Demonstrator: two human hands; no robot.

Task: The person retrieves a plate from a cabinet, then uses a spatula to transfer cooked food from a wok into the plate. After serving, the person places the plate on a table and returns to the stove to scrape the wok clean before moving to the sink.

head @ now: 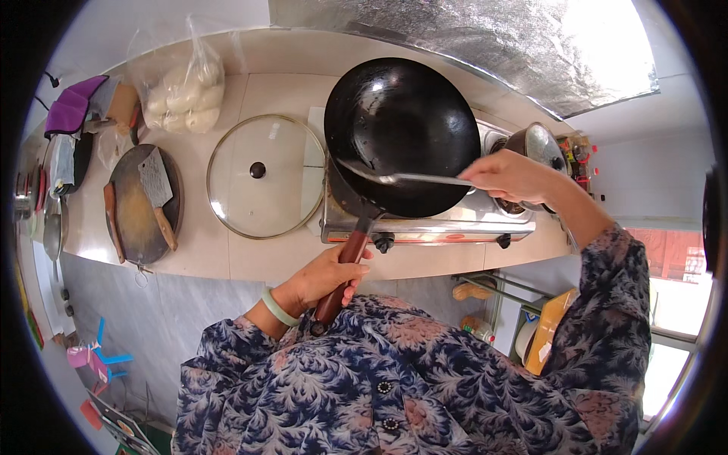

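Note:
My left hand (329, 275) is wrapped around the red-brown handle (348, 256) of a black wok (415, 125), which is tilted over a gas stove (443, 230). With my right hand (500, 177) I hold the handle of a metal spatula (421, 178). The spatula lies across the near part of the wok, its blade end to the left, by the wok's wall. A dark, shiny surface shows inside the wok, and I make out no food there. Beside the stove on the left lies a round glass lid (273, 196) with a dark knob.
A cleaver (155, 181) and a second, wooden-handled tool (112, 219) rest on a round chopping board (136, 227). Behind them stands a clear bag of pale buns (185, 102). A lidded pot (520, 142) occupies the stove's right side. Foil (483, 51) covers part of the wall.

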